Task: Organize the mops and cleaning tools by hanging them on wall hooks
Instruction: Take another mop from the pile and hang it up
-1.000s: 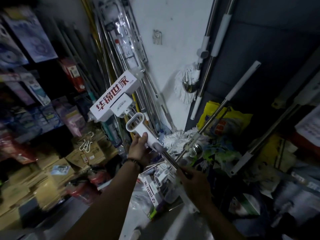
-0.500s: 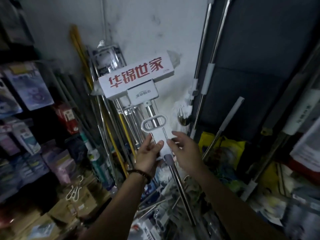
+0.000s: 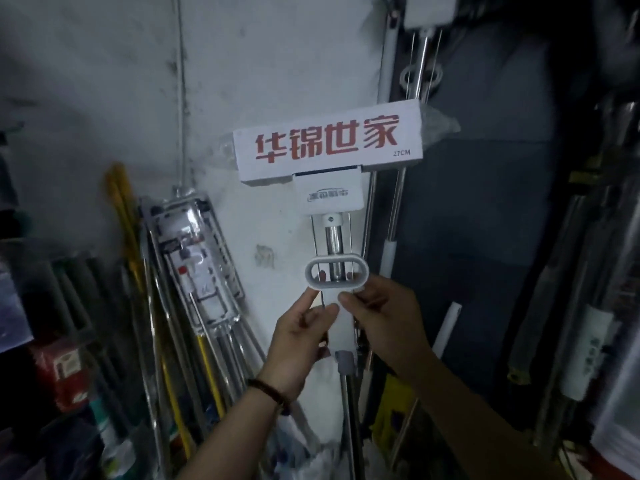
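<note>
Dim storeroom corner, with a scuffed white wall [image 3: 104, 98] at the back and stock crowding both sides. Against that wall a person holds a flat mop [image 3: 329, 147] upright, head uppermost in its white card sleeve with red lettering. The left hand [image 3: 304, 337] grips the white grip section just under the oval pull ring [image 3: 336, 273], thumb and fingers curled round it. The right hand [image 3: 384, 323] pinches the lower rim of that ring.

A small wall hook [image 3: 265, 256] sits bare on the wall just left of the ring, so this mop is not yet hung. Other mops [image 3: 420, 46] at the upper right look hung already, though their tops are cut off. A wrapped bundle of poles [image 3: 194, 258] leans at the left, so I judge the job less than half done.

One second ago the mop lay slanted and low, with the right hand down on the steel shaft. Half a second ago it was tilted and rising. Now it stands straight and higher, and the right hand has come up to the ring
</note>
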`<state>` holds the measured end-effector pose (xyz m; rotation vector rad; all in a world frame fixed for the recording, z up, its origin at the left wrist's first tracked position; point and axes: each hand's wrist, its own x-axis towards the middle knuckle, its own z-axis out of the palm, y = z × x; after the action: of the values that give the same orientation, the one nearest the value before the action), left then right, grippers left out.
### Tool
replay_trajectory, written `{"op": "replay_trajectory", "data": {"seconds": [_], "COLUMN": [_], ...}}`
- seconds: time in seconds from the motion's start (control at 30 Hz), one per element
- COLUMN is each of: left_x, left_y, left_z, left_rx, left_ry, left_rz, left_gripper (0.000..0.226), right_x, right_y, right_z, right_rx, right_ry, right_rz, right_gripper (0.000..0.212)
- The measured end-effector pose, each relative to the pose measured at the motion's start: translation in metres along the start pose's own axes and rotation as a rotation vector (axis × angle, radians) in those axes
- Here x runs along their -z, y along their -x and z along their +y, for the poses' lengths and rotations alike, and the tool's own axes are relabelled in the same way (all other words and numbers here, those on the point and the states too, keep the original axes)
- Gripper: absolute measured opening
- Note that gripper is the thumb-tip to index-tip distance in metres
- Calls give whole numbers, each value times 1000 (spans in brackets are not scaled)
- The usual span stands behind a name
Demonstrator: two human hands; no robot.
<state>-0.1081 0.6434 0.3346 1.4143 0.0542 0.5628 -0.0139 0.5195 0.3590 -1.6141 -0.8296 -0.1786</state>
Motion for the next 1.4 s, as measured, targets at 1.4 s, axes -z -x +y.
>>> {"op": "replay_trajectory", "data": {"seconds": [1.4], "left_x": [-89], "left_y": [-298], "left_z": [304], "left_rx": [-398], "left_ry": [7], "left_rz": [-270], "left_gripper": [19], "right_x": [103], "right_y": [-325], "right_z": [-217], "right_rx": [220], "right_ry": [46], "right_rz": [401], "right_gripper": [8]}}
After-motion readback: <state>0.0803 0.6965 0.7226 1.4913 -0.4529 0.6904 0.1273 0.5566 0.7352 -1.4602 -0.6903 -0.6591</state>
